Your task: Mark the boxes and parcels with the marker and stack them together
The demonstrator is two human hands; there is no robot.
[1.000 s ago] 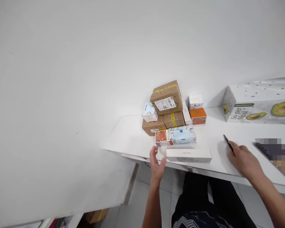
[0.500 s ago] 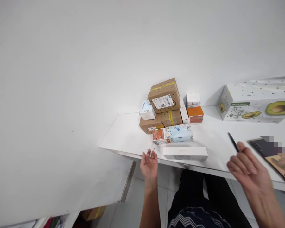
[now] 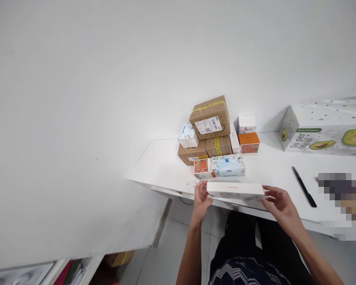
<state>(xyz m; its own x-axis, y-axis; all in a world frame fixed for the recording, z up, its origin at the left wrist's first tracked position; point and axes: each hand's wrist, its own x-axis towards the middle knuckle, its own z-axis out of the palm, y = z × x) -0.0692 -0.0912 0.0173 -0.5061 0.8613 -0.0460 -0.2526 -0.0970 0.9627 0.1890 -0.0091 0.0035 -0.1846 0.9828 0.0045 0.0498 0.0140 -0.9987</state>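
Observation:
A long, narrow white box [image 3: 235,189] with small red print lies level at the table's front edge, between my two hands. My left hand [image 3: 202,201] has its fingers and thumb around the left end. At the opposite end, my right hand [image 3: 280,201] grips the box with curled fingers and thumb. Whether the underside touches the table cannot be made out. Just behind it lie a light-blue floral tissue pack [image 3: 229,165] and a small orange-and-white box [image 3: 203,168]. A black pen [image 3: 304,187] rests on the table to the right of my right hand.
Brown cardboard boxes [image 3: 210,120] are stacked against the wall, with a white floral pack [image 3: 188,135] leaning beside them. An orange box [image 3: 249,142] and a white pack [image 3: 247,124] stand right of the stack. A large avocado-print carton [image 3: 323,134] stands farther right.
My right hand has moved left from over the pen to the white box's right end. My left hand, empty before, has closed on the left end. The pen now lies uncovered.

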